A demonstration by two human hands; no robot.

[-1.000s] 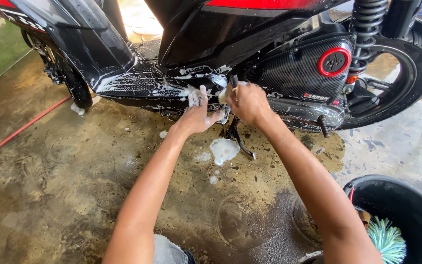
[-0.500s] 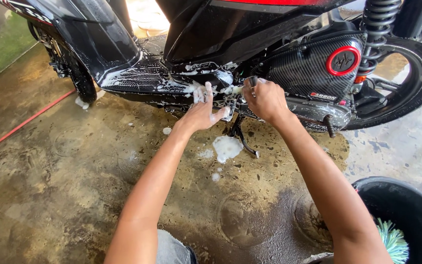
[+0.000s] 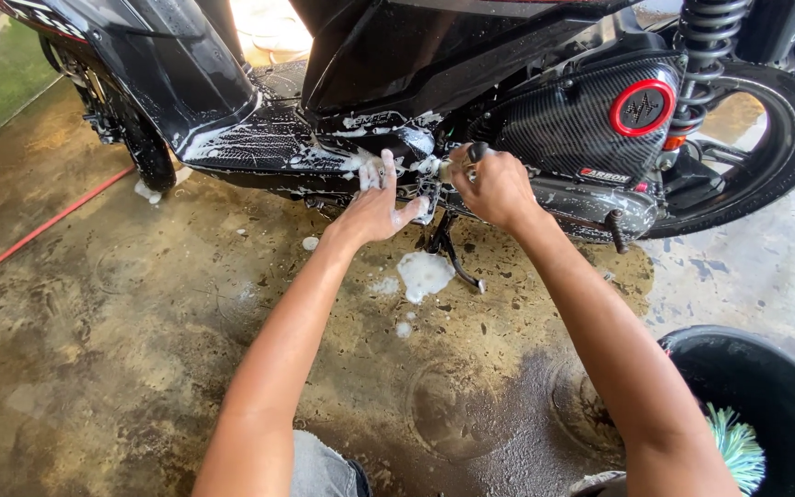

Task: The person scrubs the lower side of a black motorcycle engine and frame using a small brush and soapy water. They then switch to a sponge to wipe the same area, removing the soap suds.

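Note:
A black scooter (image 3: 434, 55) stands on wet concrete, with soap suds on its footboard and lower body. My left hand (image 3: 374, 207) is open with its fingers spread and foamy, pressed against the sudsy underside by the centre stand (image 3: 448, 248). My right hand (image 3: 494, 189) is a fist around a small dark-handled tool (image 3: 477, 150), held against the same spot just left of the carbon-pattern engine cover (image 3: 581, 120). The tool's working end is hidden behind my fingers.
A blob of foam (image 3: 423, 273) lies on the floor below my hands. A black bucket (image 3: 766, 368) with a green-bristled brush (image 3: 738, 446) sits at the lower right. A red hose (image 3: 39, 230) runs across the left floor. The rear wheel (image 3: 784, 138) is at the right, the front wheel (image 3: 144, 152) at the left.
Both hands stay at the same soapy spot under the scooter. My right hand has shifted a little to the right, and the view has drifted slightly.

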